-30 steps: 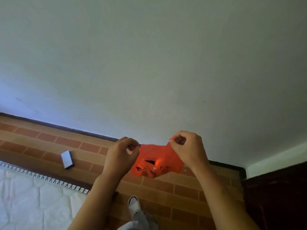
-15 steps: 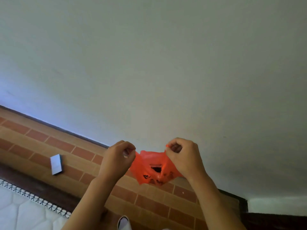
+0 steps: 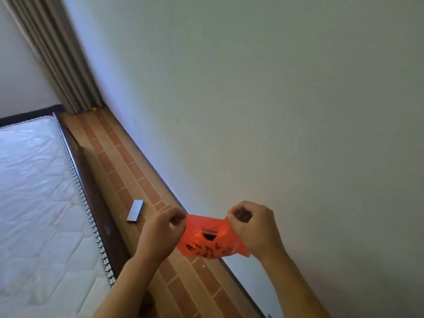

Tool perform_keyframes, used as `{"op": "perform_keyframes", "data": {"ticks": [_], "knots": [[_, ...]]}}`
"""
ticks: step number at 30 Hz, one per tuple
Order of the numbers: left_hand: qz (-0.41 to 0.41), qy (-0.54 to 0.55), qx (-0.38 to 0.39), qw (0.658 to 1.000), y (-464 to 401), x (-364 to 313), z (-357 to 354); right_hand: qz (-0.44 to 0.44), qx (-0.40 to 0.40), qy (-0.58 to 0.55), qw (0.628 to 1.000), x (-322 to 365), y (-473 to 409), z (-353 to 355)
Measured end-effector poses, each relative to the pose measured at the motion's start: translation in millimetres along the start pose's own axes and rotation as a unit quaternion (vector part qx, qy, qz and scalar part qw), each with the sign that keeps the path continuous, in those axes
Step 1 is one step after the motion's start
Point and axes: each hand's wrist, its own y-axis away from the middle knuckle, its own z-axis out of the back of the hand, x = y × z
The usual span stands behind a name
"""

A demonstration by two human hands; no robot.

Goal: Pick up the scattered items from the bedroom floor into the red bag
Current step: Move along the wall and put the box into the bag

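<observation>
The red bag point(image 3: 207, 239), a thin plastic one with black print and a cut-out handle hole, is stretched between both hands in front of me. My left hand point(image 3: 160, 235) pinches its left top edge. Its right top edge is pinched by my right hand point(image 3: 252, 228). A small grey rectangular box point(image 3: 135, 211) lies on the brick-pattern floor point(image 3: 128, 171), just left of and beyond my left hand. No other loose item shows on the floor strip.
A white quilted mattress point(image 3: 34, 191) on a dark frame fills the left side. A narrow floor strip runs between it and the pale wall point(image 3: 275, 111). Beige curtains point(image 3: 57, 53) hang at the far corner.
The view has swung left, bringing the mattress, curtains and length of floor into sight. Both hands still hold the bag's top edges; the box now sits closer to my left hand.
</observation>
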Motion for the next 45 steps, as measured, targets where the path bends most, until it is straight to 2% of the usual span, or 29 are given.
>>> {"op": "perform_keyframes", "data": {"ticks": [5,12,20,26,33,39,45], "knots": [[0.053,-0.023,-0.089,0.994,19.4,-1.3,19.5,0.035,0.079,-0.001,0.996,-9.4,-36.5,-23.5],[0.118,-0.057,-0.155,0.979,20.6,19.1,52.9,0.078,0.146,0.009,0.986,3.2,-78.4,-75.9],[0.129,-0.021,-0.167,0.977,-49.4,80.0,59.0,0.077,0.192,0.042,0.977,27.3,-139.3,-127.1],[0.127,0.008,-0.157,0.979,-125.6,130.2,73.5,0.053,0.175,0.069,0.981,51.5,-205.5,-161.9],[0.145,0.023,-0.154,0.977,-175.2,194.1,95.6,0.058,0.195,0.092,0.975,71.0,-266.3,-221.3],[0.22,0.014,-0.18,0.959,-178.7,247.1,100.2,0.066,0.265,0.104,0.956,67.3,-310.1,-288.9],[0.306,-0.016,-0.194,0.932,-196.3,283.7,97.6,0.09,0.38,0.09,0.916,66.7,-370.5,-368.3]]}}
